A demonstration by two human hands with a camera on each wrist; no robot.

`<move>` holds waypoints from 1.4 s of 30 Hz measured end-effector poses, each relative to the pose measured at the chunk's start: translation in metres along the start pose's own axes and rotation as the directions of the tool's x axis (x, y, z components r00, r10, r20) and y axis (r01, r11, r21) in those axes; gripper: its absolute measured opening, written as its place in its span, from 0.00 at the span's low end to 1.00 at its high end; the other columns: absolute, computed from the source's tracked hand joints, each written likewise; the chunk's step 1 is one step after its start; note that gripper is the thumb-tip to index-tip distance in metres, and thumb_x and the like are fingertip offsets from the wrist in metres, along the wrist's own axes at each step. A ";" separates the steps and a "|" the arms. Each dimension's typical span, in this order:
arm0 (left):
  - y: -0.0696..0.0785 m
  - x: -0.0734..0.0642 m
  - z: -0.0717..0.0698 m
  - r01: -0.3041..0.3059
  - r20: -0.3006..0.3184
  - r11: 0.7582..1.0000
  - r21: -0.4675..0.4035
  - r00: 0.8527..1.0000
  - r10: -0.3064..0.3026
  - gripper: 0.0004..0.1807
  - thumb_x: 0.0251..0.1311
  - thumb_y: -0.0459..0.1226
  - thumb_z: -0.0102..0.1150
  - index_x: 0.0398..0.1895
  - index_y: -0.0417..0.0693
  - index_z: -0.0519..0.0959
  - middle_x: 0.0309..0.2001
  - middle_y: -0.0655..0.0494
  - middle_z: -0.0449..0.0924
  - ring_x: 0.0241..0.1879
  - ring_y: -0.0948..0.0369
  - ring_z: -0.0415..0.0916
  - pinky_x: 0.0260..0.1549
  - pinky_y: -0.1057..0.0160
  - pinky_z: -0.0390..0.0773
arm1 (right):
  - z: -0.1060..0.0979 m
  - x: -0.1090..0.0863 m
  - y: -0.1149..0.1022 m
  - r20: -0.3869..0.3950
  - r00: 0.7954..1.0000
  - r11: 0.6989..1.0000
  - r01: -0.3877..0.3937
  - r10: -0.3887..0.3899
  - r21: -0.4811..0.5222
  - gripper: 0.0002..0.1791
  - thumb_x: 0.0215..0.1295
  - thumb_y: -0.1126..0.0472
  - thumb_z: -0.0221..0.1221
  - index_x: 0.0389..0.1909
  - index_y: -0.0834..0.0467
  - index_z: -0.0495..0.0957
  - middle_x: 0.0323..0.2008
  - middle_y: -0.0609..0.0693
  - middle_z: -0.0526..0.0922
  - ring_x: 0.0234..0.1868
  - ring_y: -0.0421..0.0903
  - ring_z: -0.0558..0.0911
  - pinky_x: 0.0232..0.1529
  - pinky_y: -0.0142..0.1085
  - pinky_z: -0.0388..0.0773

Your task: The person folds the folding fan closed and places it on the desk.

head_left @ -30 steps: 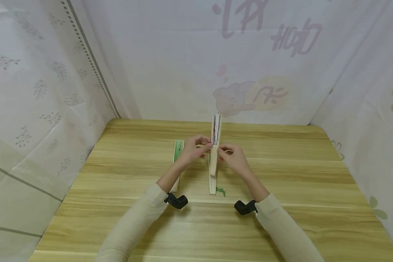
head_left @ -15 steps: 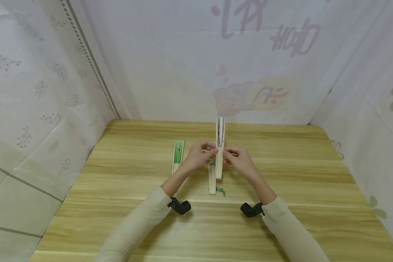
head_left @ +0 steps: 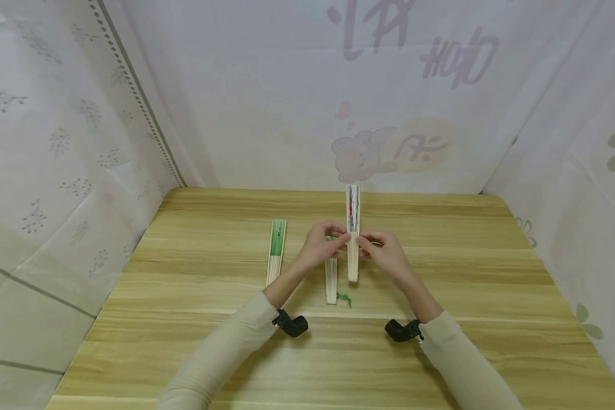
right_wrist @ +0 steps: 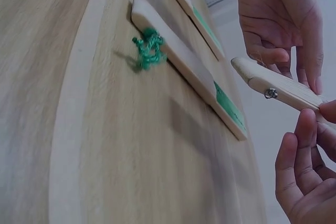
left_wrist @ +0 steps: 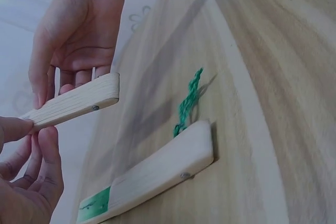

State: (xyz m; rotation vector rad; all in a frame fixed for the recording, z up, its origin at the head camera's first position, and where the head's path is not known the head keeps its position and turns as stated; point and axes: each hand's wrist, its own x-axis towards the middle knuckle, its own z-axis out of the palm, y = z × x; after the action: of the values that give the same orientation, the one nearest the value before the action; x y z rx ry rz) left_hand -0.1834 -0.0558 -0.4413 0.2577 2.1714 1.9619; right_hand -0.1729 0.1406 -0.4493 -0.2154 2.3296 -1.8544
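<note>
Both hands hold a folded fan with pale wooden ribs and a white leaf marked red and dark. My left hand pinches its left edge near mid-length; my right hand pinches the right edge. In both wrist views this fan is raised over the table, and the right wrist view shows a small metal ring at its rivet end. Below and left lies a folded green fan with a green cord, its upper part behind my left hand. Another folded green fan lies farther left, its lower end hidden by my forearm.
The wood-grain table extends around the hands and fans. Pale printed curtains hang behind it and along both sides. Black wrist cameras are strapped at both sleeve cuffs.
Both hands have shifted right with the held fan, from over the middle green fan to beside it. More of both lying fans shows. The two green fans stay put.
</note>
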 end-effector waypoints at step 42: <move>-0.015 0.009 0.075 -0.005 0.002 0.999 -0.035 1.000 0.005 0.09 0.67 0.29 0.65 0.46 0.35 0.78 0.37 0.51 0.82 0.32 0.44 0.85 0.31 0.48 0.86 | -0.057 -0.028 0.031 -0.116 0.991 0.998 0.067 -0.064 0.017 0.15 0.71 0.67 0.63 0.50 0.76 0.78 0.38 0.62 0.84 0.30 0.47 0.84 0.34 0.36 0.85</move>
State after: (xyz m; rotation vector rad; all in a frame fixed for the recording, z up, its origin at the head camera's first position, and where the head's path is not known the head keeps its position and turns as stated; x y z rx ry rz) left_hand -0.1721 0.0167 -0.4634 0.2599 2.1357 1.9992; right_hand -0.1576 0.2074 -0.4663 -0.1891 2.4043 -1.9711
